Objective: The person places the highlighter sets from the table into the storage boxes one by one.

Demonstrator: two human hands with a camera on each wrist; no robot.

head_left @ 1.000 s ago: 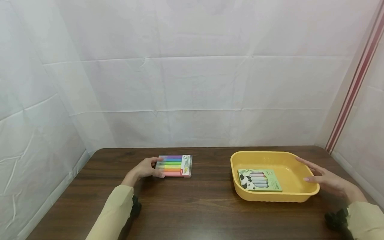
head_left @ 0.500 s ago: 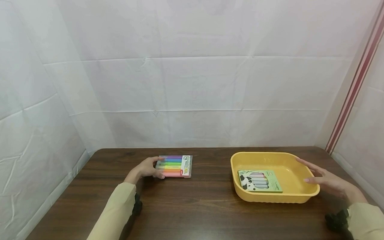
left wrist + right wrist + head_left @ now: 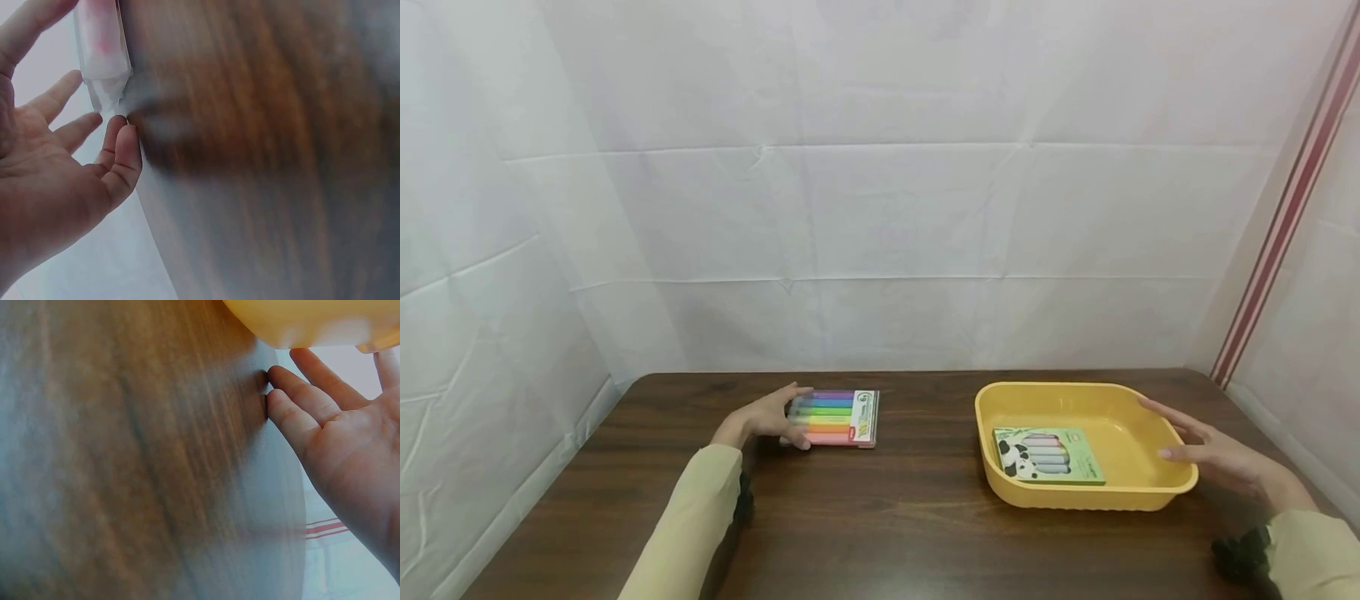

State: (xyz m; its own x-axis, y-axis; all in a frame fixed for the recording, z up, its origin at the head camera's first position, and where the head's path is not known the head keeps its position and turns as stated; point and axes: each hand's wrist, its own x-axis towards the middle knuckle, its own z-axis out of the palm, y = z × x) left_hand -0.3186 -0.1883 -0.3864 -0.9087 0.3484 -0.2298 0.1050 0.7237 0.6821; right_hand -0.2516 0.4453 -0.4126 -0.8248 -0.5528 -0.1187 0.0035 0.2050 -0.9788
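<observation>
In the head view a flat, clear-fronted pack of rainbow-coloured highlighters (image 3: pixel 831 417) lies at the left of the table. My left hand (image 3: pixel 765 419) is at its left end, index finger by the far corner and thumb by the near one. The left wrist view shows the left hand's fingers (image 3: pixel 74 128) spread loosely beside the clear end of the pack. At the right stands a yellow tray (image 3: pixel 1093 497). My right hand (image 3: pixel 1225 458) touches its right rim with thumb and index finger apart. Below the tray, the other right fingers (image 3: pixel 306 400) stretch out straight, tips at the table.
Inside the tray, at its left, lies a green panda-printed box of pastel markers (image 3: pixel 1048 456). The dark wooden table (image 3: pixel 910 533) meets a white cloth backdrop (image 3: pixel 887 208) behind and at both sides. A red-striped band (image 3: pixel 1288 212) runs down the right corner.
My left index finger has straightened and lifted slightly at the pack's far corner. The pack, the tray and my right hand stay nearly where they were; the view shifts slightly.
</observation>
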